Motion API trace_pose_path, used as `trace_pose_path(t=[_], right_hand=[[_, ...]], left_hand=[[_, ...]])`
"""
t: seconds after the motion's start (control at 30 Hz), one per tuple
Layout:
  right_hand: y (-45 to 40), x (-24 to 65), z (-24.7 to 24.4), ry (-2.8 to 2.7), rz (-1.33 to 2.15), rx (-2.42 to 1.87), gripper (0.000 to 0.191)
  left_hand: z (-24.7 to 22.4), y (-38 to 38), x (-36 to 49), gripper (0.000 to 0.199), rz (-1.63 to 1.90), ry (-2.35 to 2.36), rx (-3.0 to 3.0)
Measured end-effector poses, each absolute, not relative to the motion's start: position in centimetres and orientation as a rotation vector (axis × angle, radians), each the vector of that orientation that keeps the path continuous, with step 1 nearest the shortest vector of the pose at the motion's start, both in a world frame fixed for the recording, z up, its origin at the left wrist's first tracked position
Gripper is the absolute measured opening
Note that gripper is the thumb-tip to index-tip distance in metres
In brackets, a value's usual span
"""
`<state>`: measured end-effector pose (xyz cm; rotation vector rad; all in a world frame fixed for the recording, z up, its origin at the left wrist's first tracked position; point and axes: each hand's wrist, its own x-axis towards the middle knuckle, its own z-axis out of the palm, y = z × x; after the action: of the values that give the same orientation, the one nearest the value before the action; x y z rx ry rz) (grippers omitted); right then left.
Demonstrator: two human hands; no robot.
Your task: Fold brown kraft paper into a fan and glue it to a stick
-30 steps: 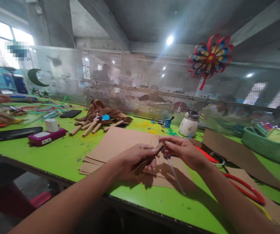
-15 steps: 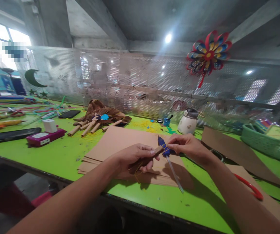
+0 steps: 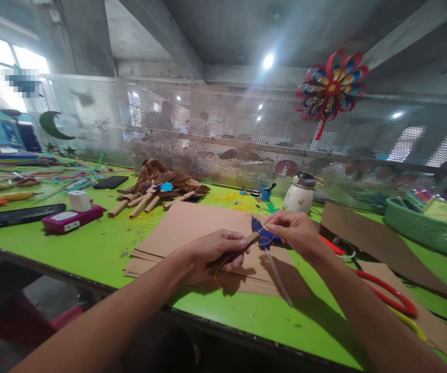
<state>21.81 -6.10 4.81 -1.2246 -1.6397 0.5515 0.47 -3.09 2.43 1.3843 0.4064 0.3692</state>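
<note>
My left hand (image 3: 227, 249) is closed around a folded strip of dark brown paper (image 3: 252, 239), its far end sticking out past the thumb. A thin yellow string (image 3: 263, 228) runs from that end to my right hand (image 3: 291, 230), whose thumb and finger pinch it. More of the string hangs in a loose loop under my left hand. Behind the strip lies a blue glue gun (image 3: 261, 233) with a clear glue stick (image 3: 280, 278) poking out of it. A stack of light brown paper (image 3: 198, 220) lies beneath both hands.
Brown paper pieces with rolled handles (image 3: 145, 202) lie at the back left, near a purple power strip (image 3: 70, 220). A white jar (image 3: 299, 194), a green basket (image 3: 421, 228) and red-handled scissors (image 3: 390, 292) are to the right.
My right hand has shifted slightly, and the yellow string now stretches in a line between my hands. More of the red handles shows beside my right forearm.
</note>
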Motion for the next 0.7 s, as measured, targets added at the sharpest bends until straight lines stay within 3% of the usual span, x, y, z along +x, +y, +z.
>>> trace_pose_path(t=[0.5, 0.7], right_hand=[[-5.2, 23.2, 4.2, -1.592, 0.545, -1.369, 0.018], [-5.0, 23.4, 4.2, -1.41, 0.921, -1.175, 0.031]], left_hand=[[2.4, -3.2, 0.5, 0.025, 0.349, 0.387, 1.402], [2.8, -3.0, 0.2, 0.022, 0.386, 0.345, 1.31]])
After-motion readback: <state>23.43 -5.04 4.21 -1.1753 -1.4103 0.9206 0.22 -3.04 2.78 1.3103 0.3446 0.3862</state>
